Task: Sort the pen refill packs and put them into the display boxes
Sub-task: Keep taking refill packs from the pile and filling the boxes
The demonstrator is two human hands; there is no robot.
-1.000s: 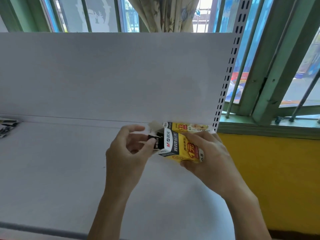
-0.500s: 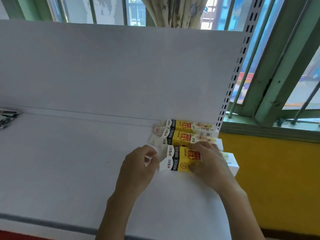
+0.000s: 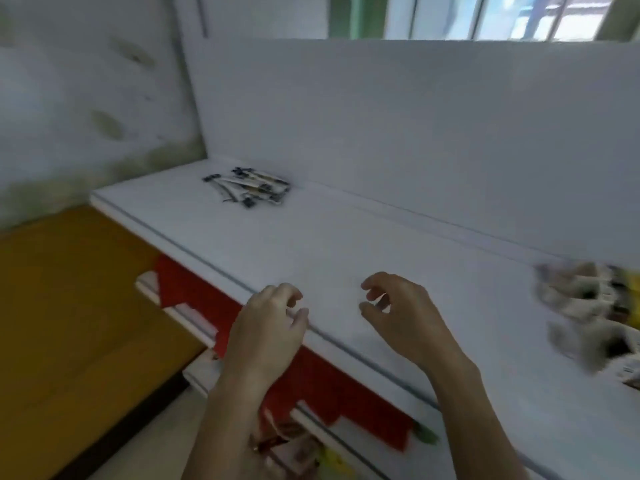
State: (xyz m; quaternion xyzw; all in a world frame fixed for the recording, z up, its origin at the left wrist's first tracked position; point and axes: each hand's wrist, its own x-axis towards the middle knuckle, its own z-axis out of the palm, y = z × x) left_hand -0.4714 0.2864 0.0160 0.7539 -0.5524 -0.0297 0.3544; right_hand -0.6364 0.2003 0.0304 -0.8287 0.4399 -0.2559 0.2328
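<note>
A loose heap of pen refill packs (image 3: 247, 187) lies near the far left end of the white shelf (image 3: 346, 244). The yellow and white display boxes (image 3: 588, 313) stand at the right edge of the picture, badly blurred. My left hand (image 3: 268, 323) hovers over the shelf's front edge with fingers curled and nothing in it. My right hand (image 3: 398, 311) is a little to its right above the shelf, fingers apart and empty. Both hands are well away from the packs and the boxes.
A white back panel (image 3: 433, 133) rises behind the shelf, with a window above it. Lower shelves with red trim (image 3: 311, 382) jut out below the front edge. A stained wall (image 3: 86, 98) and a yellow floor area (image 3: 69, 306) are on the left.
Both hands have let go of the display box, now standing with the others at the right. My view has swung left, bringing the heap of refill packs into sight.
</note>
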